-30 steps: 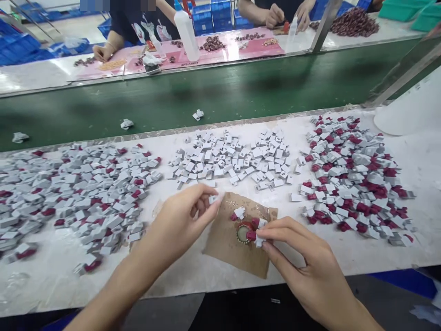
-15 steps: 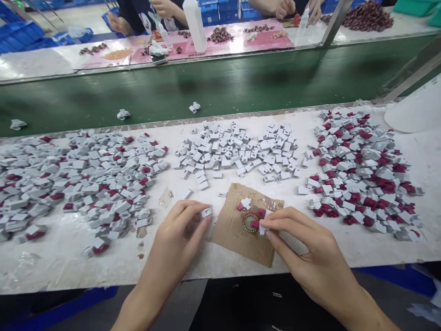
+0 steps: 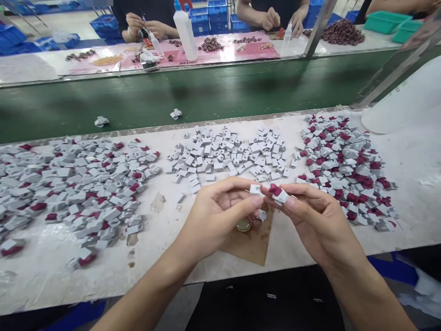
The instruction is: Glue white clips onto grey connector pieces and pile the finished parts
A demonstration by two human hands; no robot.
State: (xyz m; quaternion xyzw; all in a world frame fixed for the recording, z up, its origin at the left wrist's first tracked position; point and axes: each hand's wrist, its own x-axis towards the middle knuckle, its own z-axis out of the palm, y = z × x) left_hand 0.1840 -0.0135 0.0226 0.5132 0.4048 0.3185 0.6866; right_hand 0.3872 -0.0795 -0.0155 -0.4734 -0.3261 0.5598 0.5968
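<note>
My left hand (image 3: 220, 214) pinches a small light grey block (image 3: 255, 189) between thumb and fingertips. Close beside it, my right hand (image 3: 317, 218) grips a dark red and grey piece (image 3: 278, 193). Both hands are raised over a brown cardboard sheet (image 3: 253, 248), which they partly cover. A round bottle cap (image 3: 244, 224) rests on the cardboard, with another grey piece (image 3: 262, 215) by it, partly hidden by the hands. Behind the hands lies a pile of plain grey blocks (image 3: 220, 151).
Piles of grey and dark red pieces lie at left (image 3: 93, 179) and right (image 3: 344, 161). Beyond the table (image 3: 165, 257) runs a green belt (image 3: 138, 101) carrying a few pieces. Two people work across it, near a white bottle (image 3: 186, 34).
Both hands have risen from the table and come together, bringing the grey block close to the red and grey piece. The view has shifted slightly.
</note>
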